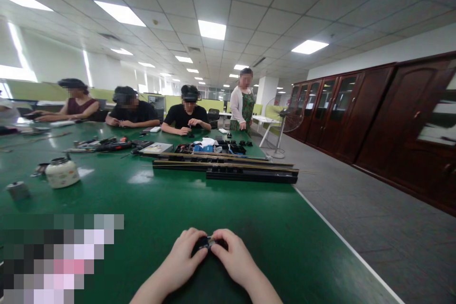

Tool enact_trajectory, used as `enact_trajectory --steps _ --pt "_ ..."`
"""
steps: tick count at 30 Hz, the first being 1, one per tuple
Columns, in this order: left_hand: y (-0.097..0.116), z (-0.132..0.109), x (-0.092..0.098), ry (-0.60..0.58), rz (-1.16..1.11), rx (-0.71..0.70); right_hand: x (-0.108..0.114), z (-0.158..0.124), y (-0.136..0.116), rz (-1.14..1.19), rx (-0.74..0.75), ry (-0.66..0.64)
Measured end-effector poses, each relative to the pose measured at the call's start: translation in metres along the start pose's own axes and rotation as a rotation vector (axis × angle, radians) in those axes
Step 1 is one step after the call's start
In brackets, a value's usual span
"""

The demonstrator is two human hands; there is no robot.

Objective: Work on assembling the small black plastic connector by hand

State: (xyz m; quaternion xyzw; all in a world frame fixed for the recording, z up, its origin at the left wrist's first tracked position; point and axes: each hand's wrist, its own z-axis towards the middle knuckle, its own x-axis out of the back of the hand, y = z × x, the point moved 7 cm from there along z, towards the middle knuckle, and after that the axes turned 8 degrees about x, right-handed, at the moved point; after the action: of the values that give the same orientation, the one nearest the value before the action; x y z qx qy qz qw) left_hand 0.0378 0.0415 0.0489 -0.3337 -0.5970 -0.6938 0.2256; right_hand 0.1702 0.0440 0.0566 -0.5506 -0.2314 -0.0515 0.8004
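Note:
Low in the middle of the head view, a small black part [202, 243] with a lighter, shiny centre sits between my two hands, just over the green table. My left hand [183, 252] grips its left side, thumb below and fingers curled above. On the opposite side my right hand [231, 252] pinches it the same way. Fingers cover most of the part, so its exact kind cannot be made out.
Long black rails [251, 175] with thin brass-coloured rods lie across the green table [149, 209]. A cream pot [63, 173] and a metal cylinder [18, 191] stand left. Tools [103, 144] lie farther back. People sit along the far side; one person stands.

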Motion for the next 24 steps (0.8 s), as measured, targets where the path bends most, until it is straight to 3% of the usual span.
enact_trajectory --steps 11,24 --pt "0.0 0.001 -0.001 0.006 -0.012 -0.008 -0.001 0.0 0.004 -0.015 0.0 0.007" --pt "-0.002 0.001 -0.002 -0.015 -0.021 0.002 0.006 0.004 0.023 0.192 -0.089 0.084"
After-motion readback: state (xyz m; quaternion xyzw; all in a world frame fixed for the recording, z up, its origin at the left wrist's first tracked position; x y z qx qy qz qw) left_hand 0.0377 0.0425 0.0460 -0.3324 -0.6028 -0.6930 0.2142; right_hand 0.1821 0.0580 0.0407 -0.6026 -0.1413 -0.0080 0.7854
